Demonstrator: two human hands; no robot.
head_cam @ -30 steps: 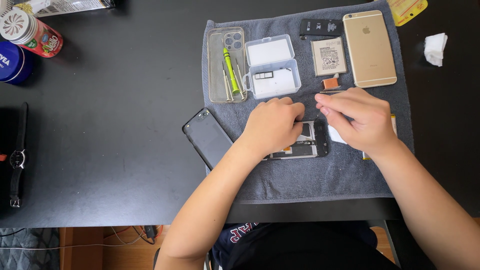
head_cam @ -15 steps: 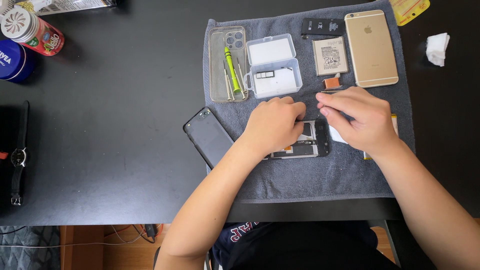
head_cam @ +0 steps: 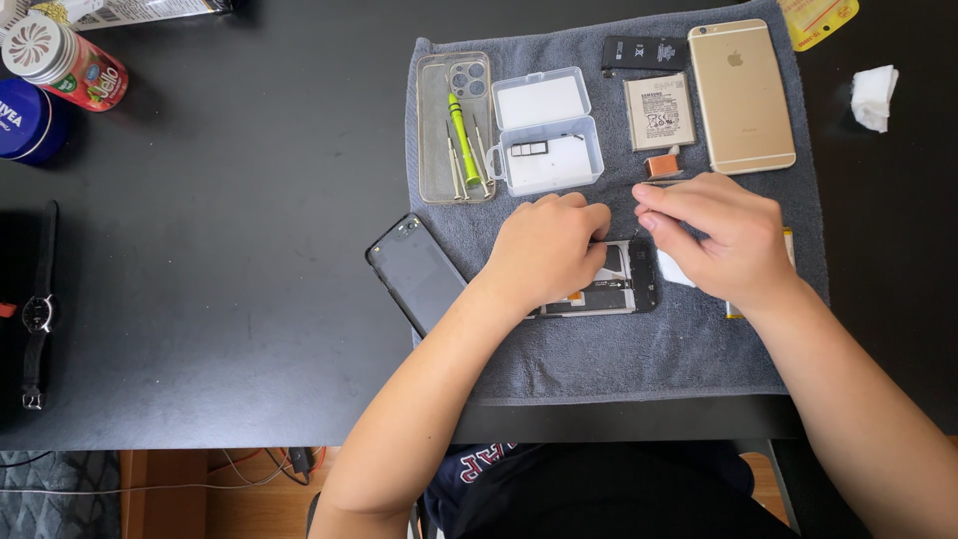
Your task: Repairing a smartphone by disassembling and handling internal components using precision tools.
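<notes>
Grey towel (head_cam: 619, 359) bears an opened phone (head_cam: 624, 284); left hand (head_cam: 544, 250) curled on it, right hand (head_cam: 723, 240) pinching, contents unclear

Black table (head_cam: 249, 299), with a grey towel (head_cam: 619, 349) spread flat near the front edge. At the far left, a red can (head_cam: 65, 62), a blue tin (head_cam: 25, 118) and a wristwatch (head_cam: 38, 309). At the far right, a white crumpled tissue (head_cam: 874, 96) and a yellow packet (head_cam: 818, 15)

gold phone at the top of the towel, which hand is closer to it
Right. The right hand sits just below the gold phone, a short gap apart. The left hand is further off, down and to the left, resting on the opened phone.
</notes>
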